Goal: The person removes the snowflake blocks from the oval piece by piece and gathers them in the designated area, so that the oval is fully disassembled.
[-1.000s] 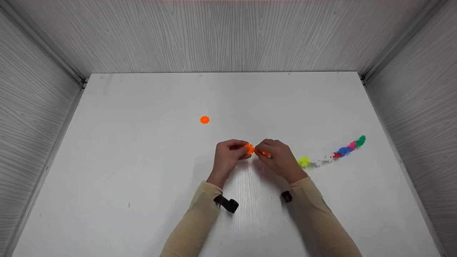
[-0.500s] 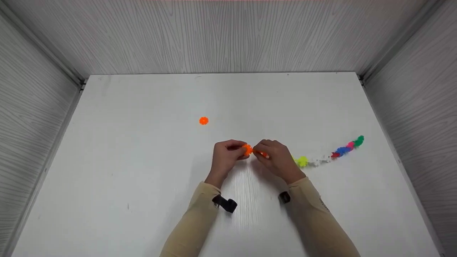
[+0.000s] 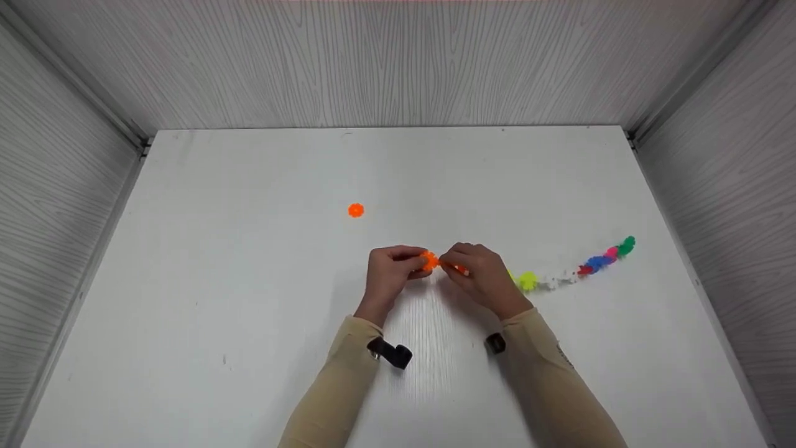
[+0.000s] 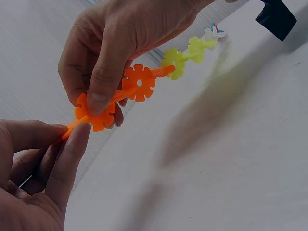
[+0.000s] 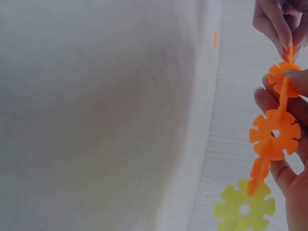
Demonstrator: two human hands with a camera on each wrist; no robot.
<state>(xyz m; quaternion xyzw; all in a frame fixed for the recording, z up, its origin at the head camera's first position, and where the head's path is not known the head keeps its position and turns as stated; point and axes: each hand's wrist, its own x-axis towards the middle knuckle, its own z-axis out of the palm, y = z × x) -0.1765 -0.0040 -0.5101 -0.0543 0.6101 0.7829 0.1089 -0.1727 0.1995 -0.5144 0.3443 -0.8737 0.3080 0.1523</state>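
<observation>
Orange end disc sits pinched in your left hand, touching the next orange disc pinched in your right hand, while the chain stretches right and a loose orange disc lies farther away, left, on the tabletop.

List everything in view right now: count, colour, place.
Flat tabletop: one, white, under everything.
Grained panels: three, grey, back and both sides.
Loose notched plastic flower disc: one, orange, alone on tabletop.
Chain of linked plastic flower discs: one, multicoloured, middle to right.
Orange discs: at least four, chain's left end.
Yellow discs: at least two, next along.
Pale discs, red, blue, pink, green: counts unclear, successively rightward.
Wrist devices: two, black, one per wrist.
Fabric sleeves: two, tan, on forearms.
Left hand: one, bare, pinching orange disc at chain's end.
Right hand: one, bare, gripping the next disc.
</observation>
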